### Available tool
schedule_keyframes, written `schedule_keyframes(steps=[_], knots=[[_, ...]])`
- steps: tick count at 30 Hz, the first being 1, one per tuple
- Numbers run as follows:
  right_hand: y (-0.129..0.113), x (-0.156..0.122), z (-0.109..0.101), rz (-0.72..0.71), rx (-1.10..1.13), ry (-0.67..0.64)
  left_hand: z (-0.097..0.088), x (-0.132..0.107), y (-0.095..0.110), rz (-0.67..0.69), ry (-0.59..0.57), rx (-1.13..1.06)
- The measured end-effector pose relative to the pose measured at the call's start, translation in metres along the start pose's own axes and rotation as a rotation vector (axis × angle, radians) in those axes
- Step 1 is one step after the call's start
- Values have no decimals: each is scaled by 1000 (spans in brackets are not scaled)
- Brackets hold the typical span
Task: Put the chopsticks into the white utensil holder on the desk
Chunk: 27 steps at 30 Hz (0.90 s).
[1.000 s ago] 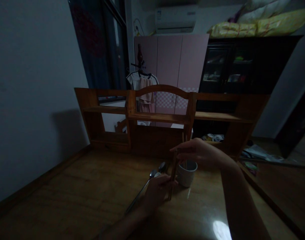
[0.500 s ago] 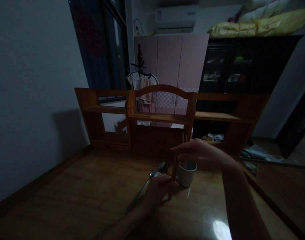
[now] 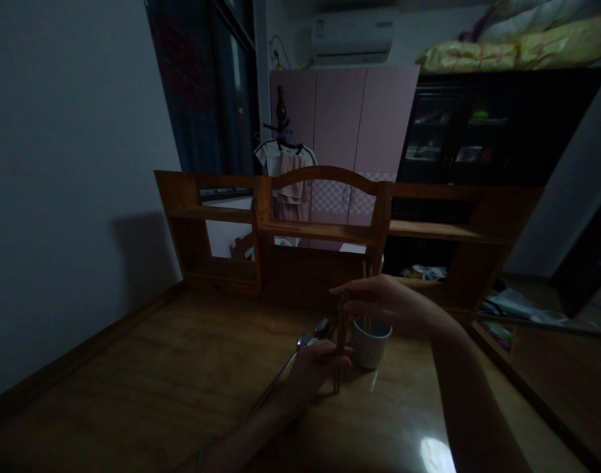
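Your left hand is closed around the lower part of a bundle of wooden chopsticks, standing them nearly upright with their lower ends on or just above the wooden table; the dim light hides whether they actually touch it. Your right hand sits over the top of the same bundle, fingers curled in around the upper ends, directly above the small white cup that stands just beside the sticks on their right. The step in hand looks like squaring the chopsticks into an even bunch, held at both ends, before they go anywhere. By my reading, the next move calls for keeping the bundle tight so no stick slips out, lifting it clear of the cup's rim, and bringing it down vertically into the opening. The long axis of the chopsticks runs almost straight up and down, leaning only slightly, upper ends towards your right palm. Two metal spoons lie on the table just left of the sticks, bowls towards the wooden shelf unit at the back edge and handles running back towards you beneath your left hand.
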State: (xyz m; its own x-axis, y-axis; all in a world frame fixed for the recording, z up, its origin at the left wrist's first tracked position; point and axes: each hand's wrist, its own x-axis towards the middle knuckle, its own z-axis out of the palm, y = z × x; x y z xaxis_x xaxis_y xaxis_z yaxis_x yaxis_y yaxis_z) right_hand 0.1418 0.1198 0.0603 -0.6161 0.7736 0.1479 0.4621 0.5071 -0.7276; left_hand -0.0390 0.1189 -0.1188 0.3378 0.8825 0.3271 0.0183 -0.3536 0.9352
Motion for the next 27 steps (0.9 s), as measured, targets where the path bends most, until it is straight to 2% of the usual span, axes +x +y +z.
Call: schedule_keyframes(steps=[13,27], knots=[[0,0,0,-37,7,-27,1,-2,1,-28,37,-16],[4,5,4,-52,-41,65,0,-1,-8,-21,34,48]])
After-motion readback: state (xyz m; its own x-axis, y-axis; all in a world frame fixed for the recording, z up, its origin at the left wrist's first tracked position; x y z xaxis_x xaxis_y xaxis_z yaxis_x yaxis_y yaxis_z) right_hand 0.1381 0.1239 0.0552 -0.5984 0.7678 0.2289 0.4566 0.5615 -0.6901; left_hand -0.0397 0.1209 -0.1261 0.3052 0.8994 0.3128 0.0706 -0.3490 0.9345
